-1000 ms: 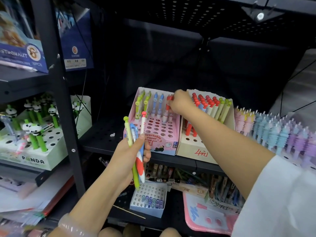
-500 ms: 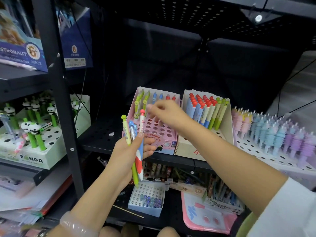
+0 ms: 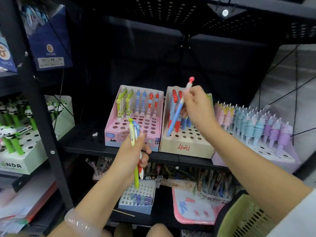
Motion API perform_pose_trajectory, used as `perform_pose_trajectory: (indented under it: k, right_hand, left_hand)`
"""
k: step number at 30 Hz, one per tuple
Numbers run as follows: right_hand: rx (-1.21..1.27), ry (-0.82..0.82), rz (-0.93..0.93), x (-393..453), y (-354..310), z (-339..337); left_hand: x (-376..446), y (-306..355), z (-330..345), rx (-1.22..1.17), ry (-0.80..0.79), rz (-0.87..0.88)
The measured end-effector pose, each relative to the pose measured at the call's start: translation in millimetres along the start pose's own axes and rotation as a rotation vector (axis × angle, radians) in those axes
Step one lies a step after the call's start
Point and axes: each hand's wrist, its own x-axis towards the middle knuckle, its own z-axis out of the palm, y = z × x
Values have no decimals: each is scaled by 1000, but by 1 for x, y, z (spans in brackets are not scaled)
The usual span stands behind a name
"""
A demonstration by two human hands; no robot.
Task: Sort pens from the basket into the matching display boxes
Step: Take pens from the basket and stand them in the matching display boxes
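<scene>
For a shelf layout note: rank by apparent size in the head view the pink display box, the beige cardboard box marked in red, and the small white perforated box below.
1-2. Pink display box and beige cardboard box: look alike, unranked.
3. Small white perforated box: clearly smallest, though nearer the camera.

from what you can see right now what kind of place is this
Most likely a stationery shop: black metal shelving carries pen display boxes, one beige box has a handwritten price, and a panda pen display sits at left.
</scene>
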Motion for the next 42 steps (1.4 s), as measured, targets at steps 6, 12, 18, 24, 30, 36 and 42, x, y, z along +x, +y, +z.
perform_pose_trajectory:
  k: [6, 12, 18, 24, 30, 36, 42]
  right_hand:
    - [-412, 157, -94, 10, 34, -36]
    - [-585, 143, -135, 17, 43, -35]
    - [-593, -88, -13, 10, 57, -29]
    - [-605, 11, 0, 0, 53, -31]
    - [12, -507, 156, -25, 13, -16]
    - [229, -559, 263, -30, 9, -1]
    - [193, -183, 32, 7, -25, 28]
  left_hand:
    - [0, 1, 17, -40, -33, -71]
    - [-2, 1, 21, -16, -30, -70]
    - [-4, 3, 22, -66, -37, -70]
    - [-7, 6, 25, -74, -95, -18]
    - [-12, 4, 39, -78, -176, 21]
    - [-11, 4, 32, -60, -147, 34]
    - [-4, 6, -1, 20, 60, 18]
